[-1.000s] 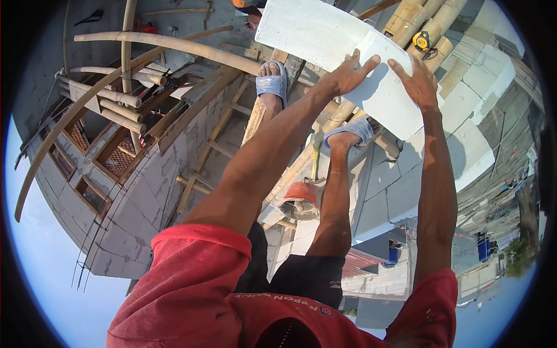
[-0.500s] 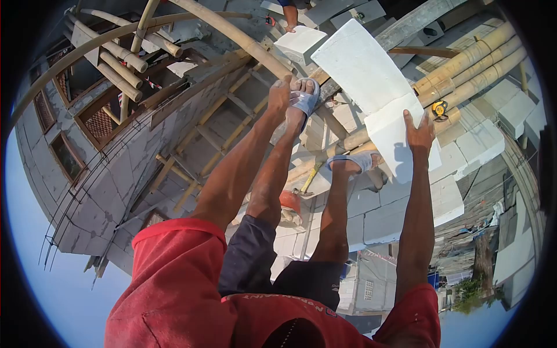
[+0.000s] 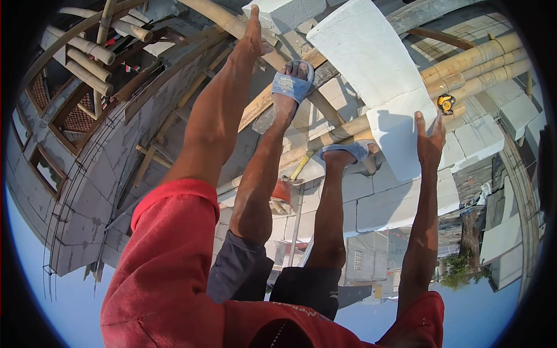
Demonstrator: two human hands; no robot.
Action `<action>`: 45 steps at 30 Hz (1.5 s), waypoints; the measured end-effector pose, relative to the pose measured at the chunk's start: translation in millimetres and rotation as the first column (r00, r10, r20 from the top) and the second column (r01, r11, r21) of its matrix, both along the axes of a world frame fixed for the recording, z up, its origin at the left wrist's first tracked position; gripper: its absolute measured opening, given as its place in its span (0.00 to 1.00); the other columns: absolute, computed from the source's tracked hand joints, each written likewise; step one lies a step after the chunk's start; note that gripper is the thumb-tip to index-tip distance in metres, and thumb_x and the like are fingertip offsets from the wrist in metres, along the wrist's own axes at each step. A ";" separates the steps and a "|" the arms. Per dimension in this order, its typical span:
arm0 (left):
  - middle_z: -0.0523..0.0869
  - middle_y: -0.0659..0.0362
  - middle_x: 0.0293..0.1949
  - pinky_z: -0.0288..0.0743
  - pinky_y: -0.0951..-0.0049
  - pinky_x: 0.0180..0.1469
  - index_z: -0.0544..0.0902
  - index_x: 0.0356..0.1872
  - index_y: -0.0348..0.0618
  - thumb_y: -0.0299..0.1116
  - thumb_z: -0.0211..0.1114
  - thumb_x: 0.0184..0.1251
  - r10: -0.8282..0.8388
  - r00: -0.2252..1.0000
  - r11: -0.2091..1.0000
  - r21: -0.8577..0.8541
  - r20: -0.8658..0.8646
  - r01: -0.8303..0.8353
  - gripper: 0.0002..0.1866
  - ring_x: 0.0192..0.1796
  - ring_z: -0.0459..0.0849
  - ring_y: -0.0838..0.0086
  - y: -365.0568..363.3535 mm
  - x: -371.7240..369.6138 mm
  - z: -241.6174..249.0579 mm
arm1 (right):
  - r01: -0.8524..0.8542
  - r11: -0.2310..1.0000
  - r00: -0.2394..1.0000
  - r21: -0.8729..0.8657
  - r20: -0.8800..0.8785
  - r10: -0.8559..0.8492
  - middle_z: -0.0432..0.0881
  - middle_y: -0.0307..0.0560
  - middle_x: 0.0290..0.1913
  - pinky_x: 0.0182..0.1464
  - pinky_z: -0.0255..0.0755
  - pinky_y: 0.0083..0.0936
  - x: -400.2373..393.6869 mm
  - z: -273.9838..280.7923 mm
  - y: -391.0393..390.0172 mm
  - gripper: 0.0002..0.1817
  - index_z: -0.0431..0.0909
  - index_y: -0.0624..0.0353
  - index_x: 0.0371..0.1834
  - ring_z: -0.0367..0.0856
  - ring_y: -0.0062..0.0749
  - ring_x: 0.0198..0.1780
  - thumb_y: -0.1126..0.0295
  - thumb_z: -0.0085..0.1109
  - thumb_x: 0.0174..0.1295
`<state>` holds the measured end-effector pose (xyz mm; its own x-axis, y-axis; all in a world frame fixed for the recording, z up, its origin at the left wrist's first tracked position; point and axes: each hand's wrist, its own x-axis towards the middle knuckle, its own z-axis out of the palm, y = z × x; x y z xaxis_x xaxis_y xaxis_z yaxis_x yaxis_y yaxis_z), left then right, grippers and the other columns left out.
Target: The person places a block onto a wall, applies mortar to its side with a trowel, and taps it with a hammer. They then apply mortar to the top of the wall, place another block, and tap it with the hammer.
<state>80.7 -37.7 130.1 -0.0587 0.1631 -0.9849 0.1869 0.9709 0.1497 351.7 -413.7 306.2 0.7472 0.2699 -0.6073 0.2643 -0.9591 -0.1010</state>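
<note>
My left hand point(image 3: 253, 36) reaches forward at the upper left, fingers stretched out and holding nothing. It overlaps a thick bamboo pole point(image 3: 214, 15) in this view, just left of a white block point(image 3: 290, 13) at the top. My right hand point(image 3: 430, 144) is open, its fingers apart, at the near right edge of a large white masonry block point(image 3: 362, 52). Hand shadows fall on the block's near face point(image 3: 400, 124). My feet, in blue-grey slide sandals point(image 3: 293, 86), stand between the hands.
A yellow tape measure point(image 3: 445, 104) lies beside bundled bamboo poles point(image 3: 484, 66) on the right. A yellow-handled hammer point(image 3: 300, 167) rests near a red bucket point(image 3: 281, 190). The block wall point(image 3: 377, 203) drops away toward low roofs. Rebar point(image 3: 69, 191) sticks out at left.
My left hand has left the bamboo pole, moved up and left, and opened. My right hand has shifted slightly right and down, its fingers lifting off the block's face. Another person's hand has left view.
</note>
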 end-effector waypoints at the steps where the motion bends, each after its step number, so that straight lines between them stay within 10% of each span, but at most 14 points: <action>1: 0.36 0.32 0.81 0.45 0.40 0.80 0.35 0.82 0.41 0.81 0.58 0.57 0.015 1.000 0.999 -0.030 0.018 -0.015 0.69 0.83 0.39 0.40 5.6 3.4 1.1 | -0.008 1.000 1.000 -0.001 0.007 0.008 0.63 0.70 0.75 0.77 0.56 0.49 -0.3 -2.1 -1.9 0.50 0.59 0.62 0.80 0.58 0.62 0.78 0.34 0.57 0.66; 7: 0.69 0.48 0.74 0.56 0.25 0.69 0.65 0.77 0.55 0.68 0.56 0.70 0.018 0.976 0.995 -0.100 0.216 0.004 0.41 0.73 0.67 0.44 10.2 10.3 -12.4 | -0.052 0.999 0.997 0.003 0.058 0.052 0.66 0.69 0.73 0.76 0.57 0.50 -0.4 -9.4 -5.8 0.52 0.59 0.60 0.80 0.62 0.61 0.76 0.30 0.55 0.65; 11: 0.71 0.56 0.73 0.64 0.38 0.68 0.65 0.77 0.57 0.55 0.52 0.75 0.079 0.871 0.996 -0.083 0.485 -0.045 0.33 0.72 0.70 0.57 -0.8 -10.5 -27.2 | -0.061 0.998 0.994 -0.034 0.090 0.064 0.68 0.68 0.72 0.74 0.59 0.52 -2.6 -15.0 -10.3 0.53 0.61 0.60 0.79 0.64 0.61 0.75 0.28 0.54 0.63; 14: 0.72 0.49 0.72 0.63 0.33 0.67 0.67 0.75 0.53 0.56 0.51 0.75 0.028 0.929 0.996 -0.094 0.369 0.008 0.33 0.70 0.73 0.49 12.2 -3.0 -20.6 | -0.070 0.997 0.989 0.015 0.131 0.068 0.69 0.66 0.72 0.74 0.59 0.53 -2.6 -16.7 -16.2 0.53 0.62 0.58 0.79 0.65 0.60 0.74 0.27 0.55 0.61; 23: 0.75 0.47 0.68 0.64 0.35 0.68 0.73 0.69 0.46 0.51 0.46 0.80 0.040 0.953 0.982 -0.186 0.301 0.018 0.27 0.68 0.74 0.50 79.5 35.5 75.8 | -0.110 0.991 0.953 -0.076 0.275 0.127 0.69 0.69 0.70 0.74 0.59 0.53 -13.1 -9.0 -14.2 0.50 0.62 0.60 0.78 0.66 0.64 0.73 0.29 0.53 0.66; 30: 0.74 0.48 0.68 0.65 0.36 0.69 0.74 0.68 0.45 0.53 0.55 0.77 -0.210 0.954 0.977 0.092 0.213 0.194 0.28 0.68 0.72 0.49 46.3 28.4 239.2 | 0.006 0.922 0.825 0.387 0.520 -0.223 0.69 0.75 0.69 0.72 0.58 0.61 -31.4 3.5 5.0 0.49 0.64 0.58 0.77 0.64 0.68 0.73 0.28 0.50 0.66; 32: 0.75 0.50 0.68 0.67 0.38 0.66 0.74 0.68 0.47 0.52 0.61 0.75 -0.178 0.969 0.981 0.108 0.169 0.161 0.28 0.67 0.73 0.52 19.4 30.4 295.8 | 0.081 0.787 0.858 0.611 0.359 -0.367 0.68 0.76 0.69 0.72 0.57 0.63 -68.1 27.1 20.0 0.49 0.65 0.58 0.77 0.64 0.69 0.73 0.28 0.49 0.66; 34: 0.76 0.50 0.66 0.69 0.42 0.65 0.73 0.68 0.48 0.54 0.63 0.73 -0.305 0.936 0.952 0.094 0.177 0.292 0.30 0.67 0.74 0.52 9.8 19.3 334.3 | 0.460 0.610 0.860 0.645 -0.155 -0.485 0.69 0.77 0.68 0.70 0.60 0.65 -114.7 81.5 37.5 0.46 0.66 0.63 0.74 0.66 0.72 0.71 0.32 0.48 0.69; 35: 0.77 0.49 0.64 0.73 0.44 0.62 0.72 0.68 0.48 0.54 0.63 0.73 -0.429 0.880 0.903 0.082 0.204 0.421 0.30 0.66 0.75 0.53 3.8 12.6 357.1 | 0.200 0.693 0.960 0.692 0.003 -0.280 0.67 0.76 0.69 0.71 0.61 0.65 -148.9 77.8 35.0 0.48 0.63 0.64 0.76 0.66 0.73 0.71 0.31 0.48 0.69; 37: 0.74 0.50 0.67 0.70 0.41 0.64 0.69 0.72 0.50 0.59 0.60 0.74 -0.496 0.857 0.868 0.069 0.141 0.491 0.34 0.66 0.74 0.54 -12.0 1.6 388.3 | 0.577 0.453 0.816 0.680 -0.463 -0.345 0.65 0.74 0.72 0.72 0.62 0.63 -176.5 111.0 28.1 0.52 0.55 0.62 0.80 0.66 0.70 0.72 0.30 0.51 0.67; 38: 0.74 0.50 0.67 0.71 0.42 0.63 0.69 0.71 0.50 0.59 0.60 0.73 -0.592 0.803 0.804 0.112 0.069 0.583 0.34 0.68 0.74 0.54 -29.0 2.1 410.6 | 0.963 0.037 0.262 0.266 -0.902 -0.342 0.65 0.71 0.73 0.72 0.61 0.62 -172.4 144.3 26.8 0.54 0.51 0.59 0.82 0.65 0.66 0.74 0.29 0.54 0.65; 41: 0.72 0.50 0.70 0.68 0.47 0.71 0.63 0.77 0.45 0.55 0.67 0.70 -0.812 0.577 0.583 0.073 0.083 0.809 0.41 0.71 0.72 0.56 -60.9 5.9 458.3 | 0.966 -0.177 -0.223 -0.188 -0.953 -0.203 0.63 0.63 0.76 0.75 0.58 0.54 -207.8 159.2 -6.0 0.60 0.44 0.53 0.84 0.63 0.54 0.77 0.28 0.61 0.60; 45: 0.66 0.50 0.73 0.62 0.53 0.76 0.53 0.79 0.42 0.51 0.70 0.67 -0.979 0.096 0.122 0.140 0.179 0.983 0.48 0.75 0.67 0.59 -116.4 39.5 480.3 | 0.937 -0.257 -0.258 -0.236 -0.964 -0.057 0.63 0.54 0.77 0.76 0.58 0.42 -237.3 199.7 -54.5 0.59 0.49 0.54 0.83 0.59 0.43 0.79 0.29 0.62 0.59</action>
